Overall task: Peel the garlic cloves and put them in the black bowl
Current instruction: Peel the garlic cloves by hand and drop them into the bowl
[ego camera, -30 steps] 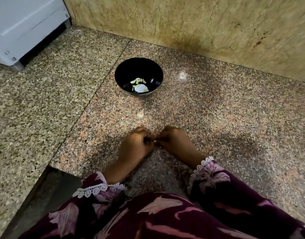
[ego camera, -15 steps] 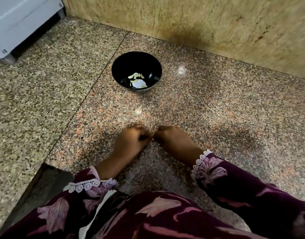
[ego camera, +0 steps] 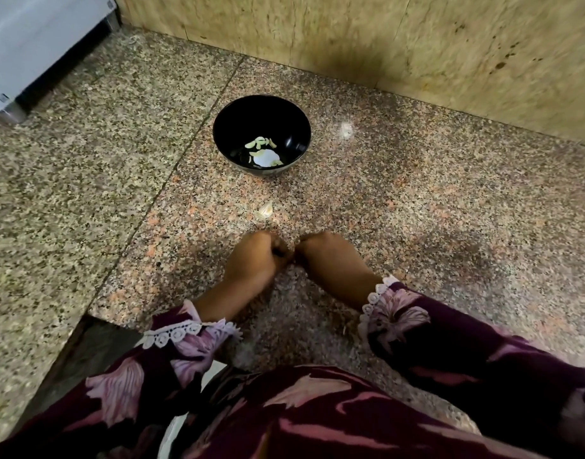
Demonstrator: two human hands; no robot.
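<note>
A black bowl (ego camera: 261,135) stands on the granite counter and holds several peeled garlic cloves (ego camera: 261,143). One unpeeled garlic clove (ego camera: 264,209) lies on the counter between the bowl and my hands. My left hand (ego camera: 254,260) and my right hand (ego camera: 327,260) are low over the counter, knuckles up, fingertips meeting. Both have curled fingers pinching something small between them, which the fingers hide almost entirely.
The granite counter (ego camera: 417,210) runs back to a beige stone wall (ego camera: 384,38). A white appliance (ego camera: 36,38) stands at the far left. The counter's front edge drops away at the lower left (ego camera: 86,342). My patterned maroon sleeves fill the bottom of the view.
My hands stay together at the same spot on the counter, fingers still working. The view has shifted slightly.
</note>
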